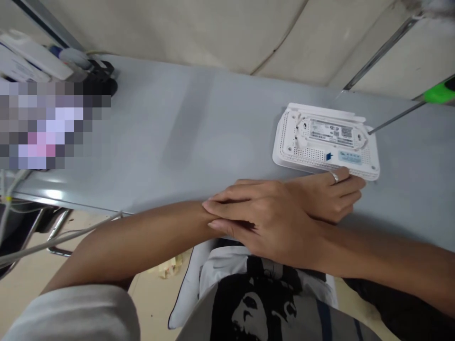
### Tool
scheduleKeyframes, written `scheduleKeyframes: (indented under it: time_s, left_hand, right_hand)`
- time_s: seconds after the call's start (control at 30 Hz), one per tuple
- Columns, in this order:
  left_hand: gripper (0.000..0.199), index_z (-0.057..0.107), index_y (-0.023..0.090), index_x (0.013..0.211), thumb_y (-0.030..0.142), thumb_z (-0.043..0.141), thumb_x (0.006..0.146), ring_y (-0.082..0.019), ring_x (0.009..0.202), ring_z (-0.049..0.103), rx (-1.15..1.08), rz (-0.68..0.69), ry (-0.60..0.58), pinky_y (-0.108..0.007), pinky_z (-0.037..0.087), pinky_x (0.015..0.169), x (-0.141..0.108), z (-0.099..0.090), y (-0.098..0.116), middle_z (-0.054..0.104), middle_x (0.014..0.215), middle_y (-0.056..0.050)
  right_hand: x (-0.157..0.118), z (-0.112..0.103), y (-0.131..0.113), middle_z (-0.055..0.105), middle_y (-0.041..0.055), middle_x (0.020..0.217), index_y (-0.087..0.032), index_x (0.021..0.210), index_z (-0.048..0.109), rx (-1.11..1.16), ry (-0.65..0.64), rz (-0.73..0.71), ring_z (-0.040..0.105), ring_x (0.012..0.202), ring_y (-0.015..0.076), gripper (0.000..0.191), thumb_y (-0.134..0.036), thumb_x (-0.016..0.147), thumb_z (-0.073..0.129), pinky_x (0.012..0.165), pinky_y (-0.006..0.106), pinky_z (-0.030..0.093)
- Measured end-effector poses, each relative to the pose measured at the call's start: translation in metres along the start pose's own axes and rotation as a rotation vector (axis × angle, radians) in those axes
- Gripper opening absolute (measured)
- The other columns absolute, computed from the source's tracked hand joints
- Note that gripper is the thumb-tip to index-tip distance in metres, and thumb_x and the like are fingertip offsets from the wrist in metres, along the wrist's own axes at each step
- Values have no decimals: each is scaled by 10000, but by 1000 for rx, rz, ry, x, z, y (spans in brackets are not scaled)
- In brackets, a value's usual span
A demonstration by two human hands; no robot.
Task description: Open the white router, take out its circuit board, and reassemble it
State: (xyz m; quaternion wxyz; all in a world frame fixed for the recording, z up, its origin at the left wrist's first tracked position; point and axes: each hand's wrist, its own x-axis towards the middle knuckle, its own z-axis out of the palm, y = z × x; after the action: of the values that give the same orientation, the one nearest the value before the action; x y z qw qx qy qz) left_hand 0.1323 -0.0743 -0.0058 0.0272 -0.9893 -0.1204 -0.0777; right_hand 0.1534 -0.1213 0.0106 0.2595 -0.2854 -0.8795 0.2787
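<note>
A white router (327,142) lies on the grey table with its vented, labelled underside facing up. My left hand (336,194), with a ring on one finger, rests at the router's near edge. Its fingers are loosely bent and seem to touch that edge without gripping it. Across my left wrist lies my right hand (270,215), palm down, fingers stretched out along the forearm. To the right is a screwdriver with a green and black handle (441,92). Its thin metal shaft (398,118) reaches to the router's right end.
A metal rod (380,54) slants up behind the router. Pale cables (64,240) run along the table's near left edge. White devices (35,57) and a black stand (101,78) are at the far left, beside a pixelated patch. A pale wall stands behind the grey table (149,123).
</note>
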Motion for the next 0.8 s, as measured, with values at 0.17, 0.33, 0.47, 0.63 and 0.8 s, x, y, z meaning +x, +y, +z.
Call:
scheduleKeyframes:
  time_s: [0.17,0.33,0.47,0.63,0.8]
  left_hand:
    - [650,784,128,1133,-12,156,1040,-226,1220,689,165,282,105,-401,550,1062,-1,3,-6,772,1152,-68]
    - [442,799,137,954,24,380,1035,-225,993,736,172,311,315,-394,600,964,-8,19,-12,789,998,-64]
    - [333,806,201,916,66,512,997,-199,877,694,270,312,372,-373,609,909,-14,18,-16,769,909,-23]
    - [245,798,210,935,73,595,950,-188,829,659,376,329,342,-383,591,858,-18,12,-22,731,879,-35]
    - [269,765,192,965,66,529,991,-195,835,631,325,369,311,-375,547,830,-15,20,-25,703,892,-48]
  right_hand:
    - [2,0,3,781,55,1039,-186,999,765,3,-9,-29,711,937,165,323,-343,1091,498,867,313,568]
    - [5,5,7,774,91,1062,-141,1042,746,-150,18,-154,698,894,174,338,-292,1102,449,860,333,559]
    - [6,12,9,762,84,1075,-175,1280,681,-329,26,-249,687,917,188,298,-184,1063,478,837,344,553]
    - [9,15,13,754,85,1008,-185,1353,621,-479,32,-315,681,828,198,328,-308,1089,470,729,352,528]
    - [10,10,12,746,101,971,-138,1179,649,-486,-48,-294,701,856,211,347,-393,1112,424,745,362,513]
